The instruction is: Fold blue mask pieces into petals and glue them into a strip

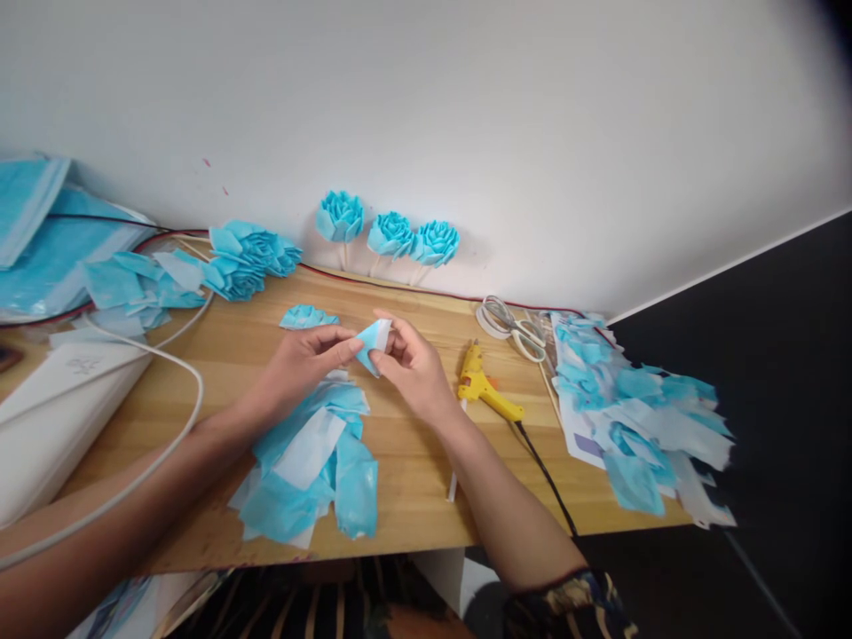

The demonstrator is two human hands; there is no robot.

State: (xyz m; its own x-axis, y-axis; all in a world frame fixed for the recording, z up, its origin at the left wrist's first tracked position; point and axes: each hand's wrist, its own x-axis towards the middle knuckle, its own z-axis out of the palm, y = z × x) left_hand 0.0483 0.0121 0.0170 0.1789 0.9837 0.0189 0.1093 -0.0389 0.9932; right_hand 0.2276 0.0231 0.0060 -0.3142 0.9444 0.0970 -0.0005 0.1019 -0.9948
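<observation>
Between both hands is a small folded piece of blue and white fabric [374,344], with a pointed lower end. My left hand [312,359] pinches its left edge between thumb and fingers. On the other side, my right hand [414,366] grips it with the thumb in front and fingers behind. Below the hands lies a loose pile of blue and white fabric pieces [312,470]. Just behind my left hand rests a row of folded blue petals [309,317]. A yellow glue gun [480,386] lies to the right of my right hand.
Three blue fabric flowers on sticks [391,235] lean against the wall. More flowers [246,257] lie at the left, near a white cable [193,373] and a white box [73,408]. Scissors [525,337] and heaped fabric scraps [632,417] are at the right, some overhanging the table edge.
</observation>
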